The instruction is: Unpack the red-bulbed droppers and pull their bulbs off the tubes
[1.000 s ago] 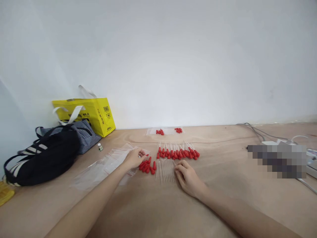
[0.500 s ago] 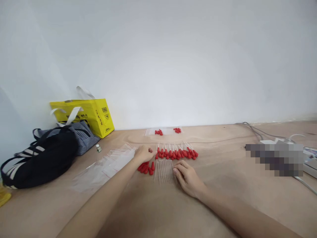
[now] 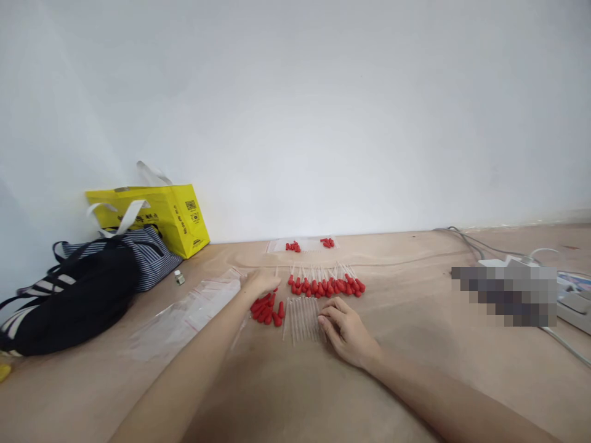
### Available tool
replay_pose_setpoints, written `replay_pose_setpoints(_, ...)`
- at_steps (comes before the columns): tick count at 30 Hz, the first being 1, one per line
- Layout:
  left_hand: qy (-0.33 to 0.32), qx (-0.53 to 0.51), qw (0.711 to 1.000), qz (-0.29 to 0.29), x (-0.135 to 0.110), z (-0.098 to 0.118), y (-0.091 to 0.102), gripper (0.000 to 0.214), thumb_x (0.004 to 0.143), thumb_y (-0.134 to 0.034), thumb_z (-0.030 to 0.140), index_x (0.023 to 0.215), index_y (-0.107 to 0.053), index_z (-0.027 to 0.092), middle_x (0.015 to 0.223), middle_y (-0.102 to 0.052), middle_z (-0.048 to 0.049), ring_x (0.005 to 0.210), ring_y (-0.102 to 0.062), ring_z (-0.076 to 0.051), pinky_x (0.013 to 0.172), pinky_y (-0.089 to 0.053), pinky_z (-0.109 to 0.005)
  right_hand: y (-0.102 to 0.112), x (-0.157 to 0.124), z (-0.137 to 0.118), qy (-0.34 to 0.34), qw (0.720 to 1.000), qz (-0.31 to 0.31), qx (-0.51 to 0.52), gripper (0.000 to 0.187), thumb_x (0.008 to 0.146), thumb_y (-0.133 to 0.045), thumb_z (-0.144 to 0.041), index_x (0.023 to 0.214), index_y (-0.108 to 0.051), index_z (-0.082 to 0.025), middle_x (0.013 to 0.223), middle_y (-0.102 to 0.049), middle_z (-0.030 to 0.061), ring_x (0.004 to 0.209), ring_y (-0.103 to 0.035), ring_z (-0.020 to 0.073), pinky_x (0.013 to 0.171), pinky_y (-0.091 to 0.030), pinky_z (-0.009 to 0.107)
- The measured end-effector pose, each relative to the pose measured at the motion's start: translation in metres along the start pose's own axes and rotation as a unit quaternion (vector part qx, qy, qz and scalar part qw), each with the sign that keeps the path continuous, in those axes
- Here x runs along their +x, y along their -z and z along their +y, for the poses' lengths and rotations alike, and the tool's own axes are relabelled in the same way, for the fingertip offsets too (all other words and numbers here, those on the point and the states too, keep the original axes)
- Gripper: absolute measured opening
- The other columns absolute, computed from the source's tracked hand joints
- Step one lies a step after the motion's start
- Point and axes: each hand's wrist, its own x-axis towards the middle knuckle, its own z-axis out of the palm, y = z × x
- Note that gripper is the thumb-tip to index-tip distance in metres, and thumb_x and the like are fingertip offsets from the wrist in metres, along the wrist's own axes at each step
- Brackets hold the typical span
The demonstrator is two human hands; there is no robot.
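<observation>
My left hand (image 3: 261, 283) is closed, its fingertips pinching what looks like a dropper with a thin clear tube pointing up and a red bulb below. Just under it lies a pile of red rubber bulbs (image 3: 266, 312). A row of clear thin tubes (image 3: 301, 320) lies side by side in the middle. At the row's right end rests my right hand (image 3: 347, 332), fingers curled and thumb drawn in; anything between them is hidden. Beyond the tubes, several assembled droppers (image 3: 327, 286) lie in a row, red bulbs toward me.
Flat clear zip bags (image 3: 198, 311) overlap on the left. At the wall, another clear bag (image 3: 309, 245) carries two small red clusters. A small bottle (image 3: 179, 278), a black bag (image 3: 87, 295) and a yellow bag (image 3: 191, 224) stand left. Cables (image 3: 466, 237) and a white device (image 3: 579, 301) are right.
My left hand has moved left, away from the end of the dropper row, to above the red bulb pile. My right hand stays beside the tubes. The view has shifted slightly.
</observation>
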Motion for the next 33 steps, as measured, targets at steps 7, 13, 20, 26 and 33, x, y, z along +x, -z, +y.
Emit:
replay_pose_setpoints(7,-0.145,0.093,0.978,0.119,-0.067,-0.01,0.014,0.014,0.061,-0.05,0.024,0.048,-0.051,0.018,0.072,-0.058,-0.0054,0.082,-0.052,-0.024,0.075,-0.034,-0.036,-0.001,-0.002,0.004,0.045,0.993,0.073,-0.08,0.018,0.077,-0.046,-0.016,0.093,-0.055,-0.017,0.089,-0.056,0.0084,0.083,-0.052,0.0179,0.072,-0.044,0.032)
replay_pose_setpoints(13,-0.425,0.13,0.877,0.18,-0.111,-0.005,-0.018,0.003,0.06,-0.051,0.014,0.06,-0.053,0.016,0.071,-0.054,-0.0033,0.074,-0.048,-0.018,0.074,-0.035,-0.034,0.005,-0.001,-0.008,0.157,0.97,0.049,-0.182,0.032,0.079,-0.049,-0.023,0.11,-0.051,-0.018,0.109,-0.055,0.0093,0.105,-0.045,0.0221,0.091,-0.03,0.043)
replay_pose_setpoints(20,-0.499,0.116,0.821,0.253,-0.105,-0.008,-0.034,0.01,0.071,-0.047,0.017,0.072,-0.057,0.017,0.08,-0.06,-0.0039,0.078,-0.05,-0.017,0.081,-0.036,-0.035,-0.001,-0.002,-0.004,0.185,0.962,0.027,-0.202,0.02,0.082,-0.042,-0.013,0.086,-0.06,-0.022,0.065,-0.061,-0.0008,0.08,-0.053,0.0147,0.098,-0.012,0.051)
replay_pose_setpoints(26,-0.485,0.065,0.837,0.245,-0.106,-0.007,-0.046,0.019,0.081,-0.043,0.018,0.093,-0.059,0.018,0.09,-0.064,-0.0022,0.089,-0.054,-0.016,0.091,-0.034,-0.037,0.001,-0.003,-0.004,0.18,0.96,0.011,-0.212,0.023,0.081,-0.039,-0.01,0.087,-0.059,-0.02,0.065,-0.059,0.0,0.072,-0.052,0.0132,0.096,-0.019,0.049)
replay_pose_setpoints(33,-0.48,0.074,0.827,0.281,-0.105,-0.006,-0.058,0.023,0.085,-0.038,0.02,0.094,-0.06,0.018,0.105,-0.062,-0.0052,0.107,-0.049,-0.02,0.099,-0.023,-0.047,-0.002,-0.002,-0.006,0.198,0.953,0.048,-0.223,0.022,0.083,-0.041,-0.011,0.091,-0.059,-0.021,0.068,-0.064,0.0002,0.081,-0.055,0.0141,0.099,-0.012,0.053)
